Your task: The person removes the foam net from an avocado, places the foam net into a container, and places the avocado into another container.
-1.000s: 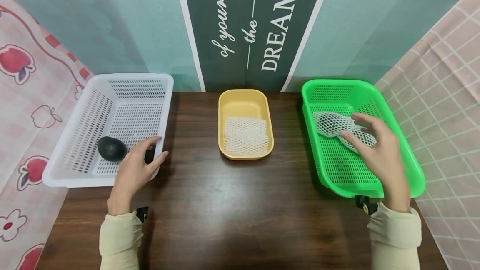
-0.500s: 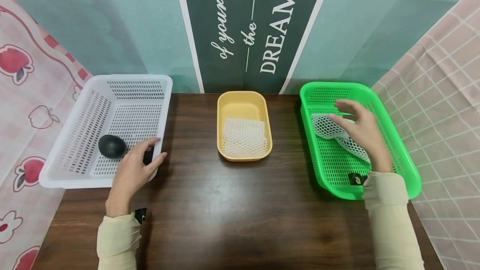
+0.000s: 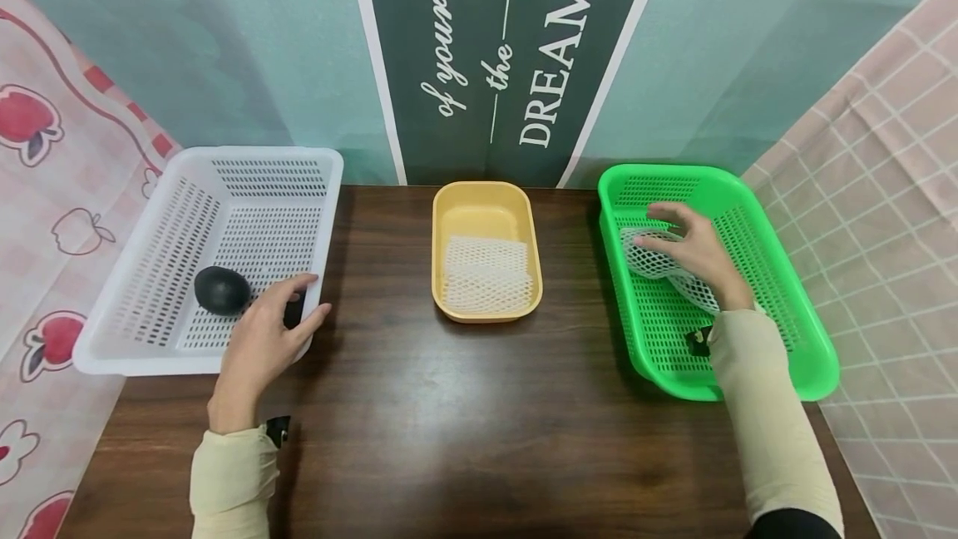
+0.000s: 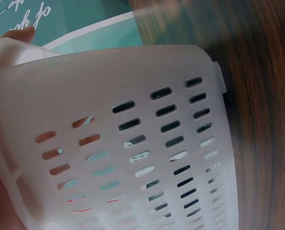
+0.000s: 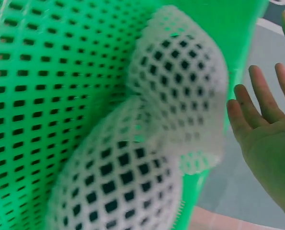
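Observation:
In the head view my left hand (image 3: 262, 335) lies over the near right corner of the white basket (image 3: 329, 215), loosely bent, thumb and forefinger tips by its rim. Left of it inside sits a smooth black egg-shaped object (image 3: 222, 290). Another black patch (image 3: 294, 310) shows between thumb and forefinger, mostly hidden. My right hand (image 3: 696, 252) hovers inside the green basket (image 3: 651, 356) with thumb and fingers apart. Below it lie two dark objects in white foam nets, one further back (image 5: 185, 81) and one nearer (image 5: 123, 177). The right wrist view shows the fingers spread.
Between the baskets a yellow tray (image 3: 486, 198) holds white foam nets (image 3: 488, 273) lying flat. All three stand on a dark wooden table (image 3: 479, 422). A teal cloth with lettering (image 3: 284, 48) hangs behind, and patterned cloths hang at both sides.
My right hand has moved left and slightly forward over the netted objects in the green basket. The left hand stays by the white basket's rim. The view has shifted slightly.

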Available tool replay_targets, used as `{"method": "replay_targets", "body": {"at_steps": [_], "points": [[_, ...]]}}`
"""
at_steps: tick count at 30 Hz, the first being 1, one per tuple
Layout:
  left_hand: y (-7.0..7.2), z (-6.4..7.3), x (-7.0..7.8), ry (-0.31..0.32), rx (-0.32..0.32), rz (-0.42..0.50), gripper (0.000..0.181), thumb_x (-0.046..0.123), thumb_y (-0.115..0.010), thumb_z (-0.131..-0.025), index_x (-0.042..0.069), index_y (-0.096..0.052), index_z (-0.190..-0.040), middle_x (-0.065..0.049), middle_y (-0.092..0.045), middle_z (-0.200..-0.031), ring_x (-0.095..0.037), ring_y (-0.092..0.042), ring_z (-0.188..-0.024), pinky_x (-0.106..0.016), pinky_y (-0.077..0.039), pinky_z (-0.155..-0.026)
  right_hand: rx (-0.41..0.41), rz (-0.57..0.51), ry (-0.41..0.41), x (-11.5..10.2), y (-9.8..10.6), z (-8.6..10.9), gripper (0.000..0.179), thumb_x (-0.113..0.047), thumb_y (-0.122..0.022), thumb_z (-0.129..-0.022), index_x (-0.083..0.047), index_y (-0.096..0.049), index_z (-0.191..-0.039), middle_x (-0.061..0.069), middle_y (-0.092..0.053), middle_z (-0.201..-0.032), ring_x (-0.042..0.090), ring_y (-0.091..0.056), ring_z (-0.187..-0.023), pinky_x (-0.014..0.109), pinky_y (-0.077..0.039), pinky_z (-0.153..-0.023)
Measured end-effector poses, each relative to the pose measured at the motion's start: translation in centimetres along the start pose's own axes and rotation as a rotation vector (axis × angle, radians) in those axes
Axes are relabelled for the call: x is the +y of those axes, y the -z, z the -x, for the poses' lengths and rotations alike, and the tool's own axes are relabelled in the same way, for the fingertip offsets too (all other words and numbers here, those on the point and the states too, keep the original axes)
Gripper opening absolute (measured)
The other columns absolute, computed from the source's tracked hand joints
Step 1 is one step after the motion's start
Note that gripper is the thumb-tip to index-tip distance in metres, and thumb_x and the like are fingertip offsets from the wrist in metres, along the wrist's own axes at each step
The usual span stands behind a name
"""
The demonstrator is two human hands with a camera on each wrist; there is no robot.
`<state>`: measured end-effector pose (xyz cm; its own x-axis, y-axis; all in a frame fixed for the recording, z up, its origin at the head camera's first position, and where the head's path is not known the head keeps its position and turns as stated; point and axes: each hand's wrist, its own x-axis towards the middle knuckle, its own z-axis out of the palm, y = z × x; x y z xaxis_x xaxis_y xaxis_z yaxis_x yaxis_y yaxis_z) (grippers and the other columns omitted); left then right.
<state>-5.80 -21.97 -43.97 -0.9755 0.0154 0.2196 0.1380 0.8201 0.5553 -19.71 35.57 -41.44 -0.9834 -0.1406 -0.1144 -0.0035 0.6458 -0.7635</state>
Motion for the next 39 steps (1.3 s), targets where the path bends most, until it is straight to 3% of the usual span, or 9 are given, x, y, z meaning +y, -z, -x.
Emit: {"method": "replay_targets", "body": {"at_steps": [4,8,15,21,27,34,39], "points": [[0.0,0.0,0.0,0.001,-0.002,0.002,0.045,0.027,-0.07,-0.092,0.007,-0.059,-0.131,-0.021,-0.061,-0.132,-0.041,-0.056,-0.123,-0.059,-0.043,-0.099,-0.042,0.074,0.004,0.9,-0.3,-0.9,0.072,-0.03,-0.074,-0.09,-0.006,-0.041,-0.149,0.018,-0.042,-0.152,0.038,-0.048,-0.131,0.054,-0.042,-0.103],[-0.1,0.0,-0.1,-0.002,-0.002,0.004,0.045,0.027,-0.07,-0.092,0.007,-0.059,-0.131,-0.021,-0.061,-0.132,-0.041,-0.056,-0.123,-0.058,-0.043,-0.098,-0.074,0.161,-0.015,1.5,-0.3,-1.5,0.078,-0.039,-0.076,-0.087,-0.01,-0.04,-0.151,0.018,-0.037,-0.156,0.036,-0.049,-0.121,0.054,-0.043,-0.096],[-0.2,-0.1,-0.2,-0.012,0.003,-0.004,0.045,0.027,-0.07,-0.092,0.007,-0.059,-0.131,-0.021,-0.061,-0.131,-0.04,-0.057,-0.121,-0.058,-0.044,-0.098,-0.085,0.192,-0.037,3.1,-0.2,-2.1,0.085,-0.038,-0.079,-0.084,-0.009,-0.037,-0.152,0.023,-0.029,-0.159,0.045,-0.032,-0.14,0.066,-0.032,-0.11],[-0.1,-0.1,-0.1,-0.007,-0.002,-0.002,0.045,0.027,-0.07,-0.093,0.007,-0.058,-0.131,-0.021,-0.061,-0.13,-0.041,-0.057,-0.121,-0.059,-0.044,-0.098,-0.093,0.205,-0.057,3.7,-0.1,-1.9,0.09,-0.034,-0.083,-0.081,-0.007,-0.036,-0.152,0.026,-0.034,-0.155,0.045,-0.039,-0.134,0.064,-0.037,-0.105],[0.1,-0.1,0.1,0.005,-0.019,-0.003,0.047,0.03,-0.069,-0.094,0.007,-0.058,-0.133,-0.021,-0.06,-0.132,-0.041,-0.056,-0.122,-0.06,-0.043,-0.098,-0.135,0.256,-0.082,4.2,-0.3,-2.0,0.102,-0.043,-0.085,-0.076,-0.012,-0.03,-0.156,0.028,-0.032,-0.155,0.048,-0.038,-0.135,0.067,-0.037,-0.104],[0.3,0.0,0.3,0.022,-0.049,-0.003,0.049,0.033,-0.067,-0.095,0.007,-0.056,-0.135,-0.022,-0.06,-0.131,-0.041,-0.057,-0.117,-0.061,-0.044,-0.095,-0.133,0.304,-0.077,4.5,-0.4,-2.3,0.11,-0.029,-0.09,-0.072,-0.003,-0.022,-0.155,0.034,-0.038,-0.143,0.051,-0.045,-0.124,0.067,-0.043,-0.097],[0.3,0.2,0.4,0.024,-0.051,-0.021,0.049,0.032,-0.067,-0.094,0.007,-0.056,-0.135,-0.022,-0.061,-0.128,-0.04,-0.059,-0.112,-0.062,-0.045,-0.092,-0.132,0.302,-0.077,4.6,-0.4,-1.9,0.101,-0.019,-0.085,-0.077,0.001,-0.022,-0.154,0.036,-0.041,-0.138,0.052,-0.046,-0.122,0.066,-0.043,-0.096]]}}
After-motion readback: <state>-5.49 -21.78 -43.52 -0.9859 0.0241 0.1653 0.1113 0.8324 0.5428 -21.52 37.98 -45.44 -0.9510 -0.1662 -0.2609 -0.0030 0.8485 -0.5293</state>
